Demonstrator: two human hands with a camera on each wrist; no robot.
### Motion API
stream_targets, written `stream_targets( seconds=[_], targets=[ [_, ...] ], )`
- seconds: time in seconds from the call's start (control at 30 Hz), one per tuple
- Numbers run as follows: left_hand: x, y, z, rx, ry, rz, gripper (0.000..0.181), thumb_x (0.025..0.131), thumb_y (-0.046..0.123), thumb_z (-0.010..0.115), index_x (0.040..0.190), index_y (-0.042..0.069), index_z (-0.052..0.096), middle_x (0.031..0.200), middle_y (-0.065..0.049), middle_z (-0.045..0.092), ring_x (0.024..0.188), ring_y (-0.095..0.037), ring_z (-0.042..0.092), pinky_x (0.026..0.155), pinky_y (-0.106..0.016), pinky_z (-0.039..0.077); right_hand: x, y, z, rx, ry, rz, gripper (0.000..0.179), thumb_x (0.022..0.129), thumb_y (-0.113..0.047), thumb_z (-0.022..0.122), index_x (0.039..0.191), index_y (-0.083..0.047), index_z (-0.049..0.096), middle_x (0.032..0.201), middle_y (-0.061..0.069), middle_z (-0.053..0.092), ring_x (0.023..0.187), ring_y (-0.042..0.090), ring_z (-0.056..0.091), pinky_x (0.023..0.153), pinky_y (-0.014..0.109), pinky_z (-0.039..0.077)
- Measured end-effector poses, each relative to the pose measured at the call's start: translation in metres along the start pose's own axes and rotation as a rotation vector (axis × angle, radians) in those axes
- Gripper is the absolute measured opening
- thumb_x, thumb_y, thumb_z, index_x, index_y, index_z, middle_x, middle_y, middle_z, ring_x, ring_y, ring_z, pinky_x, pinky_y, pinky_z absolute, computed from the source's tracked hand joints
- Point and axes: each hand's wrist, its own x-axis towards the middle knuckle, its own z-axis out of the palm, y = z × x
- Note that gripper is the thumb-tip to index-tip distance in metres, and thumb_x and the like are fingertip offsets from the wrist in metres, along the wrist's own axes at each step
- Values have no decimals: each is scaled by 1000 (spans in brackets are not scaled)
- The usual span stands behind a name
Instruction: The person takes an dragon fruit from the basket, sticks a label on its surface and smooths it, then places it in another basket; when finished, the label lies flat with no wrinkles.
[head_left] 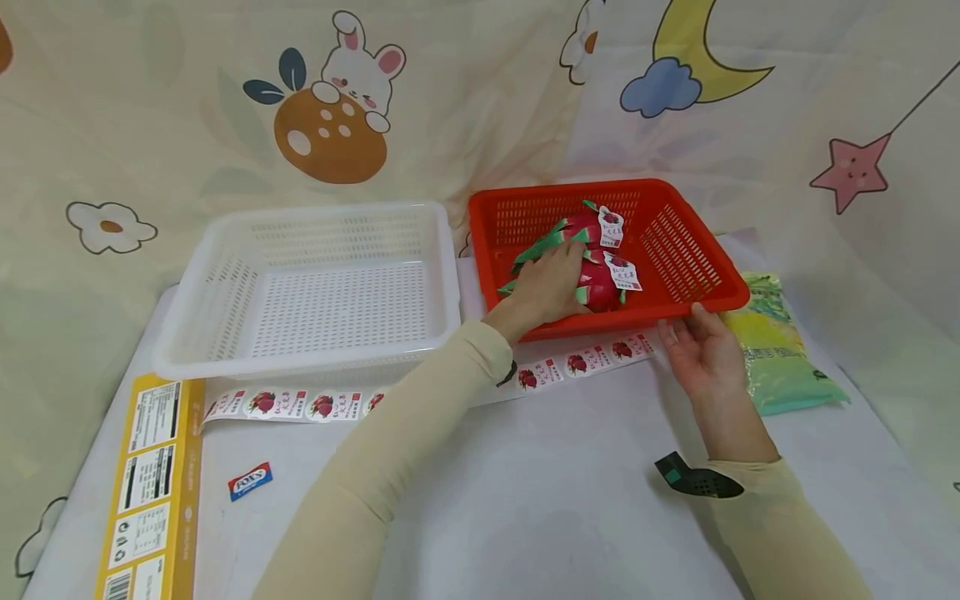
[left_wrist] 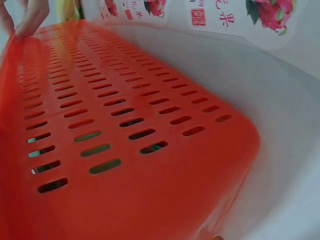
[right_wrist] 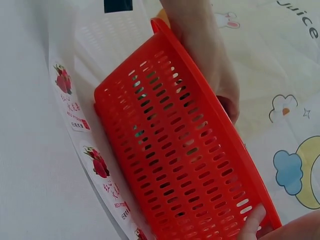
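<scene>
Two pink dragon fruits with green tips and white labels lie side by side in a red plastic basket (head_left: 697, 242). Over the front dragon fruit (head_left: 600, 287) my left hand (head_left: 546, 283) reaches in, its fingers and thumb around the left part of that fruit. Behind it is the other dragon fruit (head_left: 583, 227). My right hand (head_left: 705, 354) pinches the basket's front rim near the right corner, thumb at the rim and fingers below. The left wrist view shows mostly the basket's slotted wall (left_wrist: 125, 130). In the right wrist view, my left hand is partly hidden behind the basket (right_wrist: 170, 125).
A white slotted basket (head_left: 442, 275) stands to the left. A strip of dragon fruit stickers (head_left: 322, 406) runs along the baskets' front. A yellow box (head_left: 161, 492) lies at the left edge, near a small Fox's packet (head_left: 250, 482). A green-yellow bag (head_left: 783, 358) lies right.
</scene>
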Motion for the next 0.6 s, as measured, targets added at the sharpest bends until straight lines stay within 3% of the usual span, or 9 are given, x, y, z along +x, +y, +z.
stream_targets(
  seconds=[0.17, 0.6],
  targets=[
    [2, 0, 4, -32, -11, -10, 96, 73, 43, 82, 146, 13, 28, 146, -2, 42, 131, -19, 43, 104, -45, 46, 0, 0, -1, 14, -13, 5, 65, 88, -1, 65, 141, -32, 44, 137, -3, 58, 134, 14, 46, 111, 37, 39],
    [3, 0, -3, -141, -115, -19, 94, 78, 36, 80, 149, 12, 24, 152, -7, 32, 138, -22, 34, 111, -47, 40, -1, 0, 0, 0, 1, -2, 66, 87, -1, 67, 141, -33, 45, 138, -4, 57, 135, 14, 45, 107, 38, 44]
  ],
)
